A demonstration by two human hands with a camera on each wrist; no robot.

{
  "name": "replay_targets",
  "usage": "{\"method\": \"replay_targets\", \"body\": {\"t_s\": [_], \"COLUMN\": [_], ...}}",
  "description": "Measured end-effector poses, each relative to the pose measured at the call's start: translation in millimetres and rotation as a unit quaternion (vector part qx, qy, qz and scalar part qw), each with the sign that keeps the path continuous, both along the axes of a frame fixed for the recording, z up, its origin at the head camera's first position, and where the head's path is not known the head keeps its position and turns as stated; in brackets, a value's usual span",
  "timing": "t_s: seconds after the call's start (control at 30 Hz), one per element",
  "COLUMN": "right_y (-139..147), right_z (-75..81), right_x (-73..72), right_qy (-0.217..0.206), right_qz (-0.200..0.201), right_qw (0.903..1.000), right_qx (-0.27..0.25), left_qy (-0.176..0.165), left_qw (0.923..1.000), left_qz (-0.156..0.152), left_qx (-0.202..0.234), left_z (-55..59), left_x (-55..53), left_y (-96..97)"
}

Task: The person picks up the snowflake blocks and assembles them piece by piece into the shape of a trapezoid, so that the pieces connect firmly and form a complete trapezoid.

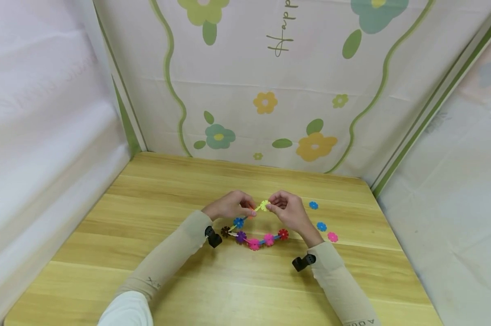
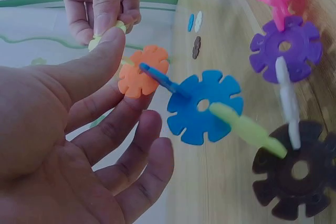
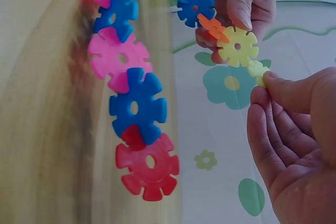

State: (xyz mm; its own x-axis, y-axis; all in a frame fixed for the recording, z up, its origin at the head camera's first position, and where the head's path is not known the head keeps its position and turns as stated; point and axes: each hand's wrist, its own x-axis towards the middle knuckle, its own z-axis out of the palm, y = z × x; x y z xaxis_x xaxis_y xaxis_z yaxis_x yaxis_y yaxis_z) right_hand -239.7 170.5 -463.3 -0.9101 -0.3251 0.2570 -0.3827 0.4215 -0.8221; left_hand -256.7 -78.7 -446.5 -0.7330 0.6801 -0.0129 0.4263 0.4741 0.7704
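Observation:
A chain of notched plastic snowflake discs in many colours hangs in a curve between and below the two hands. My left hand [image 1: 234, 204] pinches the chain near its orange disc [image 2: 149, 69] and the yellow disc [image 3: 238, 46] beside it; its other fingers are loosely bent. Between thumb and finger, my right hand [image 1: 289, 212] holds a light yellow-green disc [image 3: 258, 72], joined to that yellow disc at the chain's end. A blue disc [image 2: 205, 107], a black one [image 2: 296, 170] and a purple one [image 2: 285, 49] follow along it. The other end is a red disc [image 3: 148, 166].
To the right of the right hand, two loose blue discs [image 1: 313, 205] and a pink disc [image 1: 332, 237] lie on the wooden table [image 1: 147, 190]. White cloth walls [image 1: 237, 68] with printed flowers stand behind and at both sides.

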Motion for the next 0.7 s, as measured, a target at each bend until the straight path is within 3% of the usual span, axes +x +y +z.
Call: {"method": "replay_targets", "body": {"t_s": [0.2,0.47,0.7], "right_y": [0.3,-1.9,-7.6], "right_z": [8.1,19.9,26.1], "right_x": [-4.9,-12.9,-8.8], "right_qy": [0.009,-0.003,0.006], "right_qz": [0.025,0.06,0.037], "right_qw": [0.9994,0.9946,0.9957], "right_qx": [0.023,0.085,0.085], "left_qy": [-0.013,-0.066,-0.042], "left_qw": [0.9999,0.9968,0.9977], "left_qz": [0.003,0.002,0.007], "left_qx": [0.0,0.044,0.053], "left_z": [-1.0,-6.8,-8.4], "left_x": [-0.2,1.0,-1.1], "left_y": [1.5,-0.6,0.7]}}
